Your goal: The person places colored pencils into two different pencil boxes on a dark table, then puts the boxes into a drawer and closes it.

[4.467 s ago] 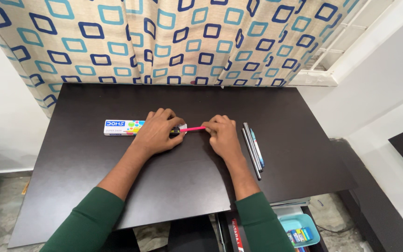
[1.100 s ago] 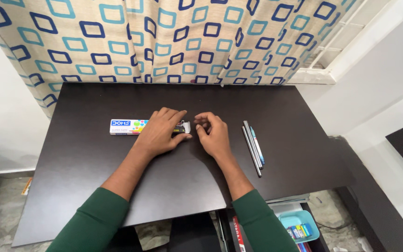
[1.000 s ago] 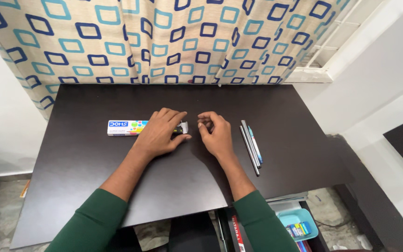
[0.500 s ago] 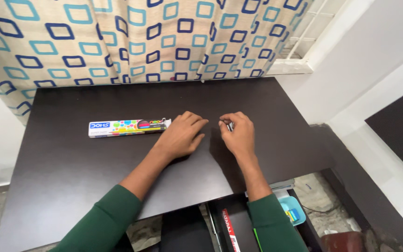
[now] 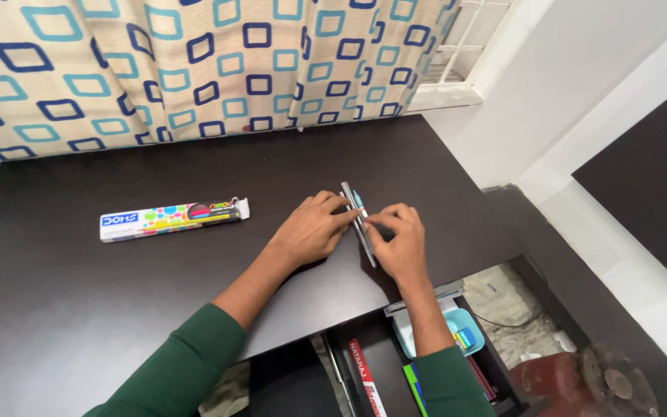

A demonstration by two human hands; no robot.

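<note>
1. Cardboard pencil box (image 5: 173, 219), white with coloured dots, lay flat at the left of the dark table (image 5: 79, 293), open end facing right, well apart from both hands. Half a second before, the left fingers lay near that end.
2. Left hand (image 5: 314, 232) had shifted right; it rested palm down, fingers loosely spread and holding nothing, fingertips touching the pencils (image 5: 358, 222).
3. Those pencils, grey ones and a blue one side by side, lay between the hands, pointing away from the person.
4. Right hand (image 5: 399, 243) pinched the bundle from its right side; the exact hold was partly hidden.
5. Judgement: attention had moved from the box to the loose pencils.
6. Below the table edge, a blue tray (image 5: 461, 336) of small items showed.
</note>
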